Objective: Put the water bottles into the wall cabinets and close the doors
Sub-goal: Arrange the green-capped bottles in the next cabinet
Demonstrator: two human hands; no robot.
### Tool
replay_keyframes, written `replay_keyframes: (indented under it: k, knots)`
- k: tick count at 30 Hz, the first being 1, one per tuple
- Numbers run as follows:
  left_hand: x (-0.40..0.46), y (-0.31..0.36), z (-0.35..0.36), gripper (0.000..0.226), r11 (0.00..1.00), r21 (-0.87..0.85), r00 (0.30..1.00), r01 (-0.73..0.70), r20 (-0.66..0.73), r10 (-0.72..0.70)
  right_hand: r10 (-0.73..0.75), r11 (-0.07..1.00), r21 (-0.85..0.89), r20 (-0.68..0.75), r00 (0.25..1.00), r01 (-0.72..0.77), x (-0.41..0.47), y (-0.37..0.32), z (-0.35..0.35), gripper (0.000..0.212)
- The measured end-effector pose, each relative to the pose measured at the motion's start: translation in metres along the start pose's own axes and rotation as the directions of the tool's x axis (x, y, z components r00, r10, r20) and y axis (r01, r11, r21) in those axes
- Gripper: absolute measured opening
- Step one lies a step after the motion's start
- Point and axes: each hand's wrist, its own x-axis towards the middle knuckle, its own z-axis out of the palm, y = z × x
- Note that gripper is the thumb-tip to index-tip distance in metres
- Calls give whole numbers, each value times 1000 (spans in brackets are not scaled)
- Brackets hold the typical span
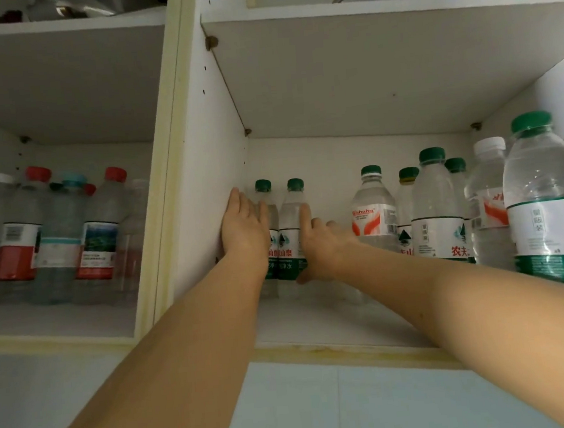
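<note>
While both arms reach into the right wall cabinet, the two green-capped bottles stand upright, long axes vertical, at the shelf's back-left corner between the hands. Left hand lies flat and released against the outer bottle; right hand presses loosely, index finger extended, gripping nothing.

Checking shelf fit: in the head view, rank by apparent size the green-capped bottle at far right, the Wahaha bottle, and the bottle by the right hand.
1. Green-capped bottle at far right, though nearest the camera.
2. Wahaha bottle and bottle by the right hand: too alike to rank.
</note>
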Motion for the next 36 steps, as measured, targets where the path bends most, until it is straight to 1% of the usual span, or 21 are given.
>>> replay_keyframes:
  k: [7, 11, 13, 16, 17, 20, 23, 25, 27, 29, 30, 32, 34, 36]
  knots:
    - [-1, -1, 0, 124, 1000, -14, 999, -10, -35, 9, -14, 999, -52, -35, 999, 12, 1, -1, 1, 139]
    - [-1, -2, -3, 123, 999, -46, 998, -8, -69, 5, -36, 999, -36, -58, 998, 33, -1, 3, -1, 127]
    - [-1, -1, -4, 110, 993, -119, 994, -6, -113, -7, -46, 998, -41, -62, 997, 44, -2, 3, -7, 120]
    - [2, -1, -5, 72, 961, -275, 979, -22, -199, -35, -67, 997, -38, -84, 994, 64, -9, 3, -20, 109]
    - [2, -2, -6, 63, 950, -310, 976, -23, -214, -46, -74, 997, -40, -91, 993, 71, -13, 3, -26, 103]
    - [0, -3, -9, 51, 926, -376, 966, -23, -247, -77, -80, 997, -31, -135, 988, 76, -29, 6, -44, 79]
    - [0, -1, -14, 47, 868, -492, 936, -64, -331, -119, -57, 998, -21, -215, 975, 54, -51, 19, -62, 65]
    - [1, 4, -17, 48, 825, -550, 908, -130, -400, -123, -26, 999, -49, -282, 959, 13, -67, 31, -72, 59]
    - [1, 11, -20, 51, 736, -635, 880, -234, -459, -117, 38, 994, -80, -354, 935, -71, -83, 45, -78, 57]
    - [-1, 18, -24, 56, 609, -714, 868, -347, -490, -81, 120, 986, -64, -383, 916, -155, -96, 58, -79, 62]
    - [-2, 22, -27, 58, 564, -722, 857, -400, -513, -49, 161, 981, -42, -371, 914, -190, -102, 64, -78, 67]
    - [-2, 26, -28, 59, 514, -718, 835, -469, -551, -8, 232, 972, 44, -310, 922, -230, -110, 70, -73, 78]
    - [-2, 29, -30, 61, 476, -723, 825, -501, -564, 12, 286, 953, 171, -246, 926, -249, -118, 74, -69, 87]
    - [-4, 30, -32, 62, 457, -722, 820, -520, -572, 30, 302, 929, 286, -213, 929, -236, -123, 75, -65, 91]
